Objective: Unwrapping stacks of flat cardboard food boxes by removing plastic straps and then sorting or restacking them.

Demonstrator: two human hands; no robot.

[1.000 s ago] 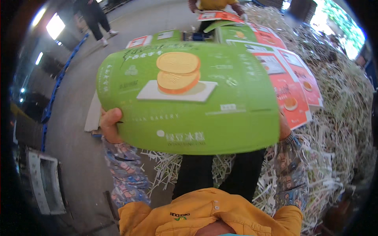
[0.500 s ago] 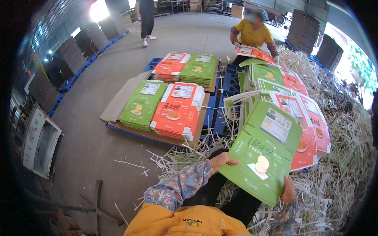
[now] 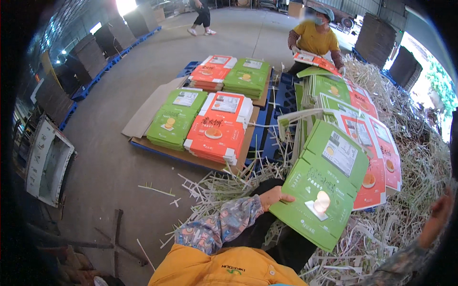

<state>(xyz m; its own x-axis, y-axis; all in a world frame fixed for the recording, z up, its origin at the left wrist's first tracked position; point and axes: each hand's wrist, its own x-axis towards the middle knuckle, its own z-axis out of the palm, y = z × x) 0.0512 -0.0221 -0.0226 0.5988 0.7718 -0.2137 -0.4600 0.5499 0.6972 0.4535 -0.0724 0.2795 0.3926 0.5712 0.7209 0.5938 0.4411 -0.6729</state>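
My left hand [image 3: 277,199] grips the left edge of a green flat carton blank [image 3: 329,176], thumb on top. The blank, perhaps a thin stack, is printed with a pale label and a picture of round cakes, and it tilts over my knees. Away from it, out to the right above the paper scraps, my right hand [image 3: 436,217] is raised with nothing in it and its fingers stretched out. Just past the blank, red carton blanks [image 3: 367,186] and green carton blanks [image 3: 329,86] lean in overlapping rows.
Neat stacks of green blanks [image 3: 174,119] and red blanks [image 3: 219,126] lie on cardboard over a blue pallet [image 3: 267,138]. White and green paper offcuts [image 3: 405,143] heap at the right. A co-worker [image 3: 315,38] handles red blanks beyond; another person [image 3: 201,16] walks at the back.
My right hand has let go of the green blank's right edge and swung out to the right. My left hand still holds the blank. The person at the back has moved right.
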